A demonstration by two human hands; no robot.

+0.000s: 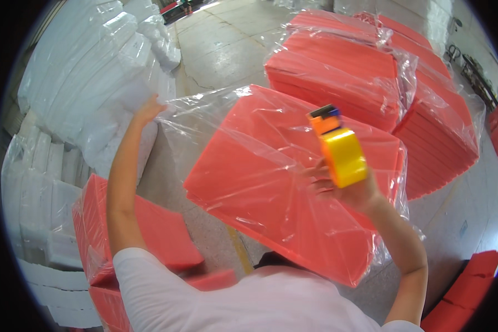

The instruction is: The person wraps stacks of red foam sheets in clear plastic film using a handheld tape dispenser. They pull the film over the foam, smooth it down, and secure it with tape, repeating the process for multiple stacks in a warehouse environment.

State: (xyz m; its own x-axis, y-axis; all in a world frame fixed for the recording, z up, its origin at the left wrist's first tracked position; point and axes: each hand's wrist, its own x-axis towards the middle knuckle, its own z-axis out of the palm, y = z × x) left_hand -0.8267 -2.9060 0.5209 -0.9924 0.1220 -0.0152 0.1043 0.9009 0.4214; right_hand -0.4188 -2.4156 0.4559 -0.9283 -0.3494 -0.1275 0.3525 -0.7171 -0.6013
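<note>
A stack of red foam sheets [254, 149] lies in front of me inside a clear plastic bag [196, 113]. My left hand [149, 109] is out at the far left, its fingers closed on the gathered end of the bag, which stretches taut from the stack. Above the right part of the stack, my right hand [361, 195] holds a tape dispenser [323, 123] with a wide yellow roll on it. Its orange and dark head points away from me. Some fingers of that hand are hidden behind the roll and slightly blurred.
Wrapped red foam bundles [337, 66] stand at the far right. White plastic-wrapped packs [88, 72] are piled high on the left. More red foam blocks [160, 232] sit near my left side, and others [470, 288] at the lower right. Concrete floor [221, 50] shows between the piles.
</note>
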